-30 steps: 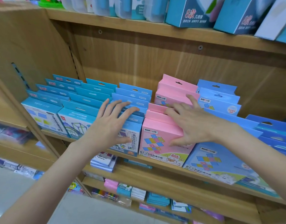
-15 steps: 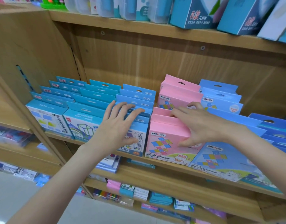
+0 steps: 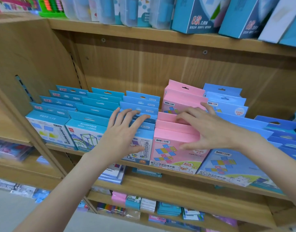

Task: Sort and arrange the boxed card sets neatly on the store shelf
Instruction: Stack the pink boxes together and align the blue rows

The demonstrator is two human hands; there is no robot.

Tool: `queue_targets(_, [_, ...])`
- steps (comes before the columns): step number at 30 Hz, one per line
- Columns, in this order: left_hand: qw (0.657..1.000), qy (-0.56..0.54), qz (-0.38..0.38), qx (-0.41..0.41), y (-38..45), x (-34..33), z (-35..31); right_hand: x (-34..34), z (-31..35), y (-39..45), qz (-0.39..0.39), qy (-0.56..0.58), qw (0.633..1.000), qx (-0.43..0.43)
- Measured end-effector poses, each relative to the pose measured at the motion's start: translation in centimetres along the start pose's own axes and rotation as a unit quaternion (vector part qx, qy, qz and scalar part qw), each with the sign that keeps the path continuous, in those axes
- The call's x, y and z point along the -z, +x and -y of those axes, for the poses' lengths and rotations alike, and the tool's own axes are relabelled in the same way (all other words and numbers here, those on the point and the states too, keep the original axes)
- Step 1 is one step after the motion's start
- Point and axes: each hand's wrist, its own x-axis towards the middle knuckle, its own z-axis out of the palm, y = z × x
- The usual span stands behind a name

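Note:
Rows of boxed card sets stand on the wooden shelf (image 3: 169,175). My left hand (image 3: 125,133) rests on a row of blue boxes (image 3: 144,148), fingers spread fairly straight over their tops and thumb on the front face. My right hand (image 3: 209,131) grips the front pink boxes (image 3: 170,154): its fingertips dip behind their tops and its thumb presses the front. More pink boxes (image 3: 182,97) stand behind, apart from the front ones.
Two more blue box rows (image 3: 87,131) fill the shelf's left part up to the side panel. Light blue boxes (image 3: 226,101) stand right of the pink ones. A blue box (image 3: 227,168) lies flat under my right wrist. Stock fills the shelves above and below.
Both hands stay on the same boxes. My right fingertips have slipped deeper behind the front pink boxes, and the view has shifted slightly.

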Motion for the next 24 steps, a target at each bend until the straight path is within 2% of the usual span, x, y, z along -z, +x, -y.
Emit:
queue_targets(3, [1.000, 0.001, 0.004, -0.008, -0.1, 0.0, 0.1, 0.4, -0.7, -1.5, -0.029, 0.093, 0.995, -0.020])
queue_targets(8, [0.998, -0.033, -0.021, -0.057, 1.3, 0.9, -1.7, 0.2, -0.9, -2.6, -0.016, 0.141, 0.988, -0.063])
queue_targets(11, [0.993, -0.063, -0.032, -0.099, 2.5, 0.3, -3.4, 0.9, -0.9, -2.6, -0.052, 0.177, 0.979, -0.082])
queue_targets(15, [0.993, -0.065, -0.030, -0.095, 3.0, -0.3, -3.3, 2.1, -2.8, -1.4, -0.083, 0.218, 0.965, -0.122])
queue_targets(18, [0.994, -0.063, -0.026, -0.082, 2.6, -0.3, -3.4, 1.8, -5.2, 1.5, -0.093, 0.192, 0.966, -0.143])
queue_targets(20, [0.996, -0.052, -0.023, -0.073, 2.5, -0.6, -3.6, 1.1, -6.6, 4.1, -0.068, 0.162, 0.974, -0.145])
queue_targets(24, [0.996, -0.057, 0.000, -0.071, 2.2, -0.1, -3.5, 0.4, -8.7, 9.2, 0.059, 0.035, 0.982, -0.173])
